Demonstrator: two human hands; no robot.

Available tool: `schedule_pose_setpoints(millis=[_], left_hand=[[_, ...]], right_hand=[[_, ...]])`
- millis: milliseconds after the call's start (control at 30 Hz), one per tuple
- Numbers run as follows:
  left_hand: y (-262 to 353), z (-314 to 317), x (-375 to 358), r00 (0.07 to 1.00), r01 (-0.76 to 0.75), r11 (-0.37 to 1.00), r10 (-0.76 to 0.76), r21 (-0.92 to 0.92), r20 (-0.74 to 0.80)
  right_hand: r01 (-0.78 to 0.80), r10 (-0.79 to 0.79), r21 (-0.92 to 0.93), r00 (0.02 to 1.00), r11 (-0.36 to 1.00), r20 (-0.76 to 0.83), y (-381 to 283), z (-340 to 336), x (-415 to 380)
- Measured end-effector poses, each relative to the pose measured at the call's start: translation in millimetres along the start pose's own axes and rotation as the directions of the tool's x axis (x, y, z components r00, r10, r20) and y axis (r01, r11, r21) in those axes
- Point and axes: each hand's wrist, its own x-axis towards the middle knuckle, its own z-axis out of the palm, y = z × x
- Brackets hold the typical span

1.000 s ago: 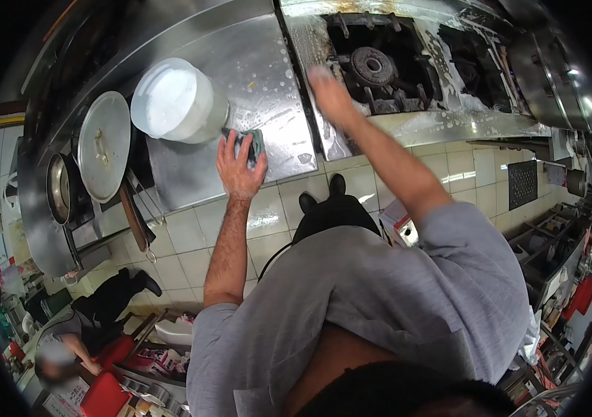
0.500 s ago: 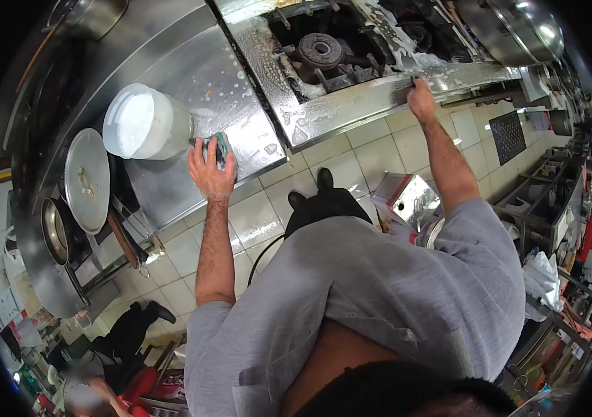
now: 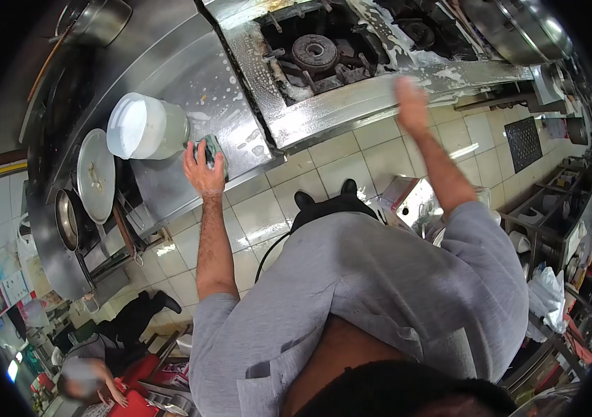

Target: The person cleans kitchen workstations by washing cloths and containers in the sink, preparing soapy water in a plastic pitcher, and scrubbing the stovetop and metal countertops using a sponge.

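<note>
My left hand [image 3: 203, 171] lies over a dark green scouring pad [image 3: 212, 149], gripping it against the wet steel counter [image 3: 199, 66]. Just left of those fingers stands a translucent plastic tub [image 3: 171, 131] with whitish contents. Over by the front rail of the stove [image 3: 351, 101], my right hand [image 3: 412, 105] is smeared by motion, so its fingers and anything in them cannot be made out. White suds cover parts of the stove top around a round burner [image 3: 315, 53].
Left of the tub lie a round metal lid [image 3: 96, 176] and a frying pan [image 3: 68, 219]. Large steel pots [image 3: 518, 31] stand at the far right. A shiny square tin [image 3: 414, 205] sits on the tiled floor. Another person [image 3: 94, 368] is at lower left.
My right hand has moved left along the stove's front rail and is now blurred. My left hand stays on the scouring pad, with little shift. The whole view has turned slightly.
</note>
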Motion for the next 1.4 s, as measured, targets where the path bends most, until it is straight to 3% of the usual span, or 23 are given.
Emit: schedule_pose_setpoints(millis=[100,133,167,200,267,367,433,533,567,667,700,833,933,967,1000,1033,1067,1100,1200,1233,1300,1333,1400], left_hand=[[18.7,9.6,5.2,0.996,0.076,0.996,-0.074,0.045,-0.058],[24.5,15.7,6.3,0.994,0.08,0.996,-0.076,0.049,-0.073],[28.9,19.1,7.5,0.994,0.082,0.995,-0.077,0.058,-0.083],[32.8,20.2,9.0,0.994,0.081,0.994,-0.075,0.069,-0.079],[41.5,22.6,9.7,0.992,0.097,0.994,-0.093,0.05,-0.083],[45.1,22.5,8.4,0.989,0.129,0.99,-0.124,0.051,-0.086],[43.8,22.3,7.4,0.987,0.14,0.989,-0.136,0.054,-0.081],[47.2,27.3,4.0,0.983,0.154,0.986,-0.146,0.066,-0.113],[48.6,26.4,3.8,0.981,0.177,0.98,-0.169,0.087,-0.095],[53.1,25.3,7.8,0.977,0.207,0.972,-0.199,0.113,-0.078],[54.1,24.7,8.4,0.975,0.219,0.967,-0.212,0.127,-0.067],[51.8,24.9,6.7,0.975,0.218,0.968,-0.211,0.122,-0.065],[46.5,24.0,7.0,0.981,0.19,0.975,-0.183,0.114,-0.071],[44.7,24.7,3.9,0.982,0.179,0.978,-0.172,0.102,-0.074],[45.5,22.8,4.0,0.983,0.172,0.982,-0.166,0.084,-0.077],[45.9,23.1,5.0,0.983,0.175,0.982,-0.169,0.077,-0.077],[46.8,24.1,5.8,0.982,0.178,0.979,-0.171,0.097,-0.081],[47.4,24.4,4.9,0.981,0.183,0.976,-0.173,0.118,-0.083],[51.3,22.2,7.6,0.979,0.201,0.971,-0.194,0.132,-0.065],[50.5,22.0,8.2,0.978,0.203,0.97,-0.196,0.13,-0.069],[50.1,23.1,6.7,0.979,0.198,0.973,-0.19,0.118,-0.075],[49.9,22.5,2.7,0.978,0.203,0.972,-0.197,0.119,-0.067],[49.2,21.2,5.4,0.983,0.178,0.978,-0.172,0.108,-0.07]], right_hand=[[-0.26,0.264,0.054,0.96,0.964,-0.095,3.9,12.1,4.4],[-0.124,0.119,-0.009,0.967,0.992,-0.227,-27.6,41.2,4.6],[0.066,0.032,0.249,0.929,0.966,-0.369,-80.4,26.4,3.0],[0.074,-0.036,0.338,0.992,0.938,-0.119,-133.2,15.3,4.6],[0.137,-0.221,0.644,0.974,0.752,0.051,-210.3,-19.1,9.8],[0.413,-0.432,0.477,0.899,0.776,-0.077,-204.5,-30.0,14.7],[0.24,-0.246,0.478,0.968,0.845,-0.051,-129.2,8.7,10.3],[-0.055,0.062,-0.065,0.993,0.996,0.105,27.0,-3.1,7.2],[-0.108,0.107,-0.031,0.993,0.994,-0.054,68.8,13.3,0.4],[-0.336,0.346,0.109,0.934,0.936,-0.093,32.1,23.1,4.5],[-0.106,0.162,0.21,0.95,0.972,-0.269,-9.0,53.7,6.7],[0.232,-0.304,0.512,0.951,0.827,0.06,-217.2,-21.3,7.2],[0.411,-0.435,0.427,0.899,0.805,-0.046,-216.4,-10.6,14.2],[0.294,-0.357,0.316,0.92,0.902,0.164,-184.2,-20.4,15.7],[0.245,-0.238,0.19,0.969,0.951,-0.063,-135.8,19.3,8.2],[0.053,-0.063,0.148,0.996,0.987,0.064,-82.3,-0.6,4.8],[-0.021,0.03,0.142,0.997,0.99,-0.067,-22.4,17.4,2.7],[-0.122,0.127,-0.116,0.991,0.986,0.034,23.0,11.9,3.8],[-0.401,0.394,0.095,0.916,0.911,0.077,3.7,-0.4,9.4],[-0.125,0.156,0.144,0.96,0.982,-0.233,-27.6,49.2,4.8],[0.086,-0.023,0.311,0.979,0.947,-0.201,-153.1,24.1,4.0],[0.127,-0.133,0.381,0.991,0.916,-0.012,-206.9,-1.5,4.2],[0.21,-0.211,0.452,0.976,0.867,-0.049,-233.4,-33.6,10.1]])
